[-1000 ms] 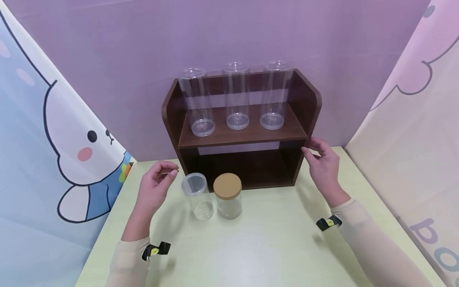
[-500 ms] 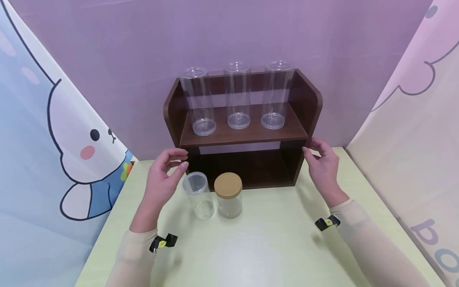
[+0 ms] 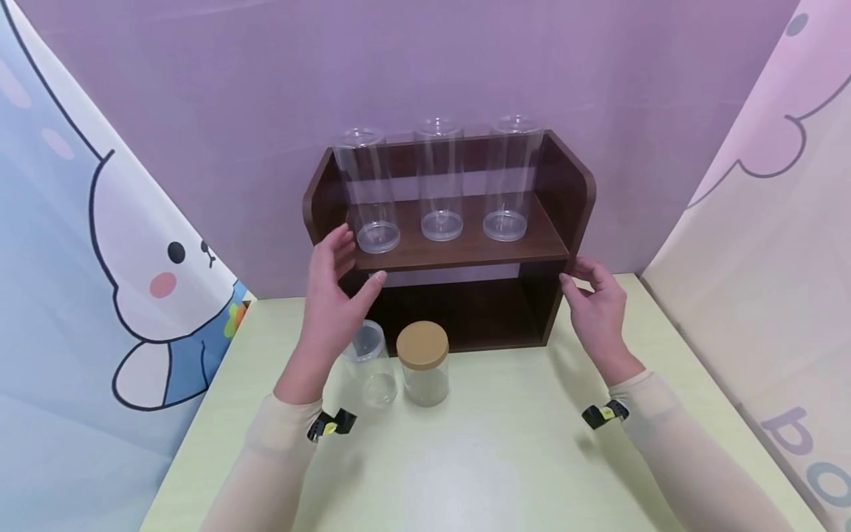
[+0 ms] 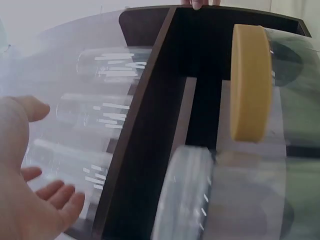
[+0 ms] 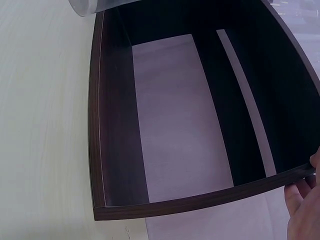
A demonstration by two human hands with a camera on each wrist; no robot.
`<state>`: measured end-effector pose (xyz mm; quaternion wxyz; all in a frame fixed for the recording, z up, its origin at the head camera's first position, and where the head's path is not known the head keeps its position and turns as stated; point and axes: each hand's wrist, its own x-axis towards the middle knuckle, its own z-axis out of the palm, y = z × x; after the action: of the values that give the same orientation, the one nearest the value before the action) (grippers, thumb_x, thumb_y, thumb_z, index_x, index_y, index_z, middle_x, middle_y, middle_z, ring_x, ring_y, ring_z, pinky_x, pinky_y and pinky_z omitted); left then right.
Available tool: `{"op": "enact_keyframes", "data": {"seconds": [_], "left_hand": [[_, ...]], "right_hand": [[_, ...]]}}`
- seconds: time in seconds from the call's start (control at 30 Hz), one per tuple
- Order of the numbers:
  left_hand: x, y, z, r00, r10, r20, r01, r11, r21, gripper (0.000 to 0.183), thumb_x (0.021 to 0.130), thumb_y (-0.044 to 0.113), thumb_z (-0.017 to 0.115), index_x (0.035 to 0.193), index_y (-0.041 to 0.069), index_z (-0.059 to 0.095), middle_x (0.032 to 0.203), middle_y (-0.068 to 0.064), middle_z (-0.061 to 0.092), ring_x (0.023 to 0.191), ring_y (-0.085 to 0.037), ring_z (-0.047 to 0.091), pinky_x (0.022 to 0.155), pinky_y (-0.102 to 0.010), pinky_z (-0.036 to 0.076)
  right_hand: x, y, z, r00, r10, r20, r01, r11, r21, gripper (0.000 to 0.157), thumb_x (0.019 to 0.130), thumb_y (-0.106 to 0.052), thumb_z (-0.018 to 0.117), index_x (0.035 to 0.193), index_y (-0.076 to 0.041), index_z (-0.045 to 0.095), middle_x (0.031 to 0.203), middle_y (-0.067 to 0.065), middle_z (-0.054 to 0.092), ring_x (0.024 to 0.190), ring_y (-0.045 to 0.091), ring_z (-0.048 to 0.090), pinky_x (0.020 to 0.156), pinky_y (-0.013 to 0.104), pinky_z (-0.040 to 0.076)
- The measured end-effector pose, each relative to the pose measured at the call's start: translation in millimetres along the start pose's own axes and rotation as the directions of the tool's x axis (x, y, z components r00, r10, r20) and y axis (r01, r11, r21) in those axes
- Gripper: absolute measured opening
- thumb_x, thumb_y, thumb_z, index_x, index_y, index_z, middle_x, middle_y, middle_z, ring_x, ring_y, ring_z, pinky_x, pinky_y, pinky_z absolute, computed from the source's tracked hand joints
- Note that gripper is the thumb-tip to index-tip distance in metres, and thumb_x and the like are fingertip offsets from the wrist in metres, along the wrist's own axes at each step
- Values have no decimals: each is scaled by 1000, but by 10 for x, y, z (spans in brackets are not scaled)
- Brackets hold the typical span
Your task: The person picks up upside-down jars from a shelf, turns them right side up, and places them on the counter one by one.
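A dark brown two-tier wooden shelf [image 3: 459, 255] stands at the back of the table. On its upper board are three tall clear jars: a left one [image 3: 377, 238], a middle one [image 3: 442, 226] and a right one [image 3: 504, 226]. My left hand [image 3: 330, 307], fingers spread and holding nothing, is raised in front of the shelf's left side, close to the left tall jar. With thumb and fingers, my right hand [image 3: 597, 314] grips the front edge of the right side panel. Below my left hand, partly hidden by it, is a shorter clear jar [image 3: 379, 386].
A jar with a tan lid [image 3: 422, 346] stands just right of the shorter clear jar, in front of the lower compartment. Both are on the pale green table [image 3: 465, 451]. A purple cloth [image 3: 253, 111] hangs behind, with printed cloths at either side.
My left hand has moved up and to the right, from beside the shorter clear jar toward the left tall jar, and its fingers have spread. My right hand has stayed on the side panel.
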<state>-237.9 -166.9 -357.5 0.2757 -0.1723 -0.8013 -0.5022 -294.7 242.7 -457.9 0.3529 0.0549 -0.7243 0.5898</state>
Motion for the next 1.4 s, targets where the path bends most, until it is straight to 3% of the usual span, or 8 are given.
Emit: {"op": "enact_keyframes", "data": {"seconds": [0.27,0.43,0.6,0.77,1.07,1.4], "left_hand": [[271,42,222,996,-43,-76,47,998,46,97,99,36,84,173,11,26,168,-14,35,154,-25,39,126,-48,41],[405,37,341,985,-110,-130,125,985,122,109,96,44,85,176,20,14,175,-7,25,157,-23,35,125,-50,43],[530,4,420,970,-175,-171,200,970,140,113,94,43,88,176,29,11,175,-4,25,158,-20,34,125,-50,43],[592,-33,459,959,-212,-187,241,960,146,113,94,37,89,176,32,11,171,-3,30,155,-21,40,122,-48,48],[701,-21,491,936,-297,-189,330,927,178,110,96,32,88,175,28,13,169,-7,35,151,-27,47,118,-50,51],[719,-7,496,933,-306,-189,342,918,201,106,97,31,87,175,25,16,168,-9,38,150,-29,48,119,-53,50]], "right_hand": [[-8,-10,5,1000,7,-13,-7,1000,-10,24,99,6,77,123,6,75,115,23,77,101,0,70,81,12,58],[-25,-44,25,1000,15,-17,-15,1000,-28,24,99,7,75,123,10,73,116,25,76,102,0,69,82,11,57],[-23,-29,21,1000,13,-11,-13,1000,-11,24,99,7,75,124,8,74,116,23,76,102,1,70,82,12,58],[-40,-98,29,1000,16,-10,-16,1000,-11,23,100,7,74,123,9,73,114,22,75,101,1,69,81,11,58],[-102,-465,28,1000,2,-13,-2,1000,4,22,98,13,71,120,17,69,111,29,73,99,4,70,82,11,58],[-110,-474,27,1000,4,-5,-4,1000,15,22,98,13,71,120,17,69,111,30,73,99,4,70,81,12,58]]}}
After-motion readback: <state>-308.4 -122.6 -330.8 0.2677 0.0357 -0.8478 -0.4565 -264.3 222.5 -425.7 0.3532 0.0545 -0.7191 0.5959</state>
